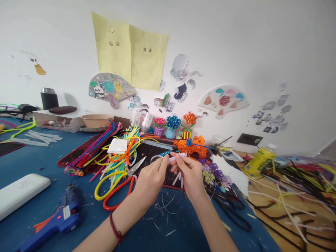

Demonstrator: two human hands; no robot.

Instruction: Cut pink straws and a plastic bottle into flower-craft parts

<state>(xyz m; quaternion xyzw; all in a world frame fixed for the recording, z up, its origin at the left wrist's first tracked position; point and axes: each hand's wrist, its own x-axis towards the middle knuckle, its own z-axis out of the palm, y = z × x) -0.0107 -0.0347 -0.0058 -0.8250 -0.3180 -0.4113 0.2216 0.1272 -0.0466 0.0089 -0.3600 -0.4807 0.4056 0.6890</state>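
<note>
Near the middle of the table, my left hand (152, 175) and my right hand (191, 171) meet with their fingertips close together. Between them runs a short pale lilac pipe cleaner piece (173, 159), pinched by the fingers of both. Its right end rises above my right thumb. Scissors (133, 168) with a red and a yellow handle lie just left of my left hand, blades apart. Beside my right wrist sit purple pipe cleaner flowers (217, 173). Orange pipe cleaner flowers (198, 147) are behind my right hand.
A blue glue gun (67, 213) with a red light lies front left, near a white case (23, 192). Bundled pipe cleaners (98, 148) cover the left tray. Small potted flowers (172, 127) stand along the wall. A yellow bottle (259, 159) and black-handled scissors (233, 210) are at right.
</note>
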